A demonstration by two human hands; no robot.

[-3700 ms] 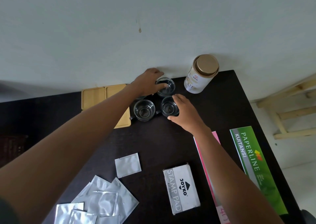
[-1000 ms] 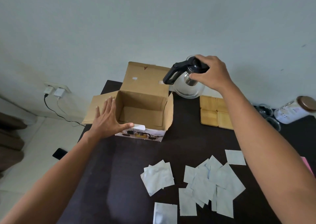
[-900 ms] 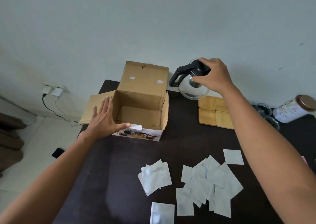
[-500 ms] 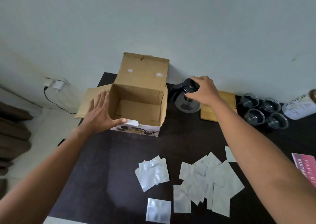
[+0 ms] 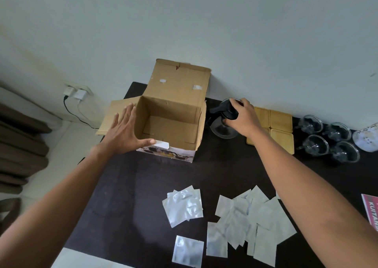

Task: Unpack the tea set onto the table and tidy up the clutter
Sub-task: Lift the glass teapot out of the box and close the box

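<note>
the right hand (image 5: 244,118) reaches forward with the forearm stretched out over the dark surface (image 5: 143,186), its fingers curled down over the black lid of the clear glass teapot with the black handle (image 5: 223,122); this grip is closed on the lid from above, knuckles up, thumb side toward the box. the teapot stands on the surface under the grip, its black handle pointing away to the left toward the open brown cardboard box (image 5: 173,118), just beside the box's right wall. the left hand (image 5: 124,133) lies flat and wide, fingers straight and spread, the palm against the box's left wall and the thumb stretched along the near rim by a white tab; it holds nothing. just right of the right hand's grip lie the square light wooden coasters (image 5: 280,128) set together in a block, the wrist crossing over their near left corner. further right stand four small clear glass cups (image 5: 329,139) in a two-by-two cluster, and past them a white jar (image 5: 368,139) cut off by the frame edge. nearer the person, below both forearms, silver foil sachets (image 5: 241,222) lie scattered and overlapping on the surface. a pink booklet (image 5: 371,210) shows at the right edge.
</note>
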